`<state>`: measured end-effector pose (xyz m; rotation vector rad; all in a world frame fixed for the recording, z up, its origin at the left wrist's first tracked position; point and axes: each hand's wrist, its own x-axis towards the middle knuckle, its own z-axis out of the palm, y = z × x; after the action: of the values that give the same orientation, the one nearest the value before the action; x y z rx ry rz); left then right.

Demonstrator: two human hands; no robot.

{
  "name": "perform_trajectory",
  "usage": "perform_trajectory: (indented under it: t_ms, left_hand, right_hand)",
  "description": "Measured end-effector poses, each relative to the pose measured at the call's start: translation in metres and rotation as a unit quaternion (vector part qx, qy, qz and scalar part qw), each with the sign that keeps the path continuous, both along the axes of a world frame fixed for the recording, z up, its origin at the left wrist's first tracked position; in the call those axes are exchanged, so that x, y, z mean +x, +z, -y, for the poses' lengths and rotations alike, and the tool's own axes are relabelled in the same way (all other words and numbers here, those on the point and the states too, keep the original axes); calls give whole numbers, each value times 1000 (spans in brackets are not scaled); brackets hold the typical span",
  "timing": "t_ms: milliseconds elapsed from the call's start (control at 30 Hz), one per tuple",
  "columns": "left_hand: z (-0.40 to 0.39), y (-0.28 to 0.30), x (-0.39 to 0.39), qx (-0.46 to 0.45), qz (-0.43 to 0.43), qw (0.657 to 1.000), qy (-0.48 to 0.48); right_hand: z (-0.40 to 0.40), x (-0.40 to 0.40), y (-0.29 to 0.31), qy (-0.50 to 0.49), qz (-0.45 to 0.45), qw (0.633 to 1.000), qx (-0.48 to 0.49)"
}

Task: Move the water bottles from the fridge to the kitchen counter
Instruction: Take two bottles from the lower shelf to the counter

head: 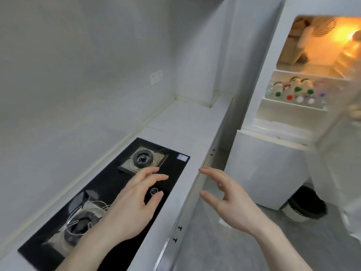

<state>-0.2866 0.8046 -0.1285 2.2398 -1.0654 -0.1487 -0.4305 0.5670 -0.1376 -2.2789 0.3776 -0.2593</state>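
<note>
The white fridge (261, 169) stands open at the right, lit orange inside. Several water bottles (297, 90) with green, red, white and purple caps lie in a clear drawer in its lower part. The white kitchen counter (187, 122) runs from the lower left to the fridge. My left hand (134, 202) hovers over the black stove with relaxed fingers and holds nothing. My right hand (228, 200) is raised beside the counter's front edge, fingers spread, also empty. Both hands are well short of the bottles.
A black two-burner gas stove (109, 192) is set into the counter, with a knob (154, 191) near my left thumb. A dark waste bin (304, 204) stands on the grey floor below the fridge. A wall socket (156, 76) is on the back wall.
</note>
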Motion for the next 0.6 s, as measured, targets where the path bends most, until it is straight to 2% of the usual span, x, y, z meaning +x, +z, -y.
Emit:
perform_trajectory:
  t_ms: [300,600]
  left_hand:
    - [173,15,1,-24,28,996,-79]
    - [301,22,-15,-38,41,988,-147]
  right_hand:
    - [151,-31,13,-69,27,997,-10]
    - [258,-70,27,-129,40,990,-34]
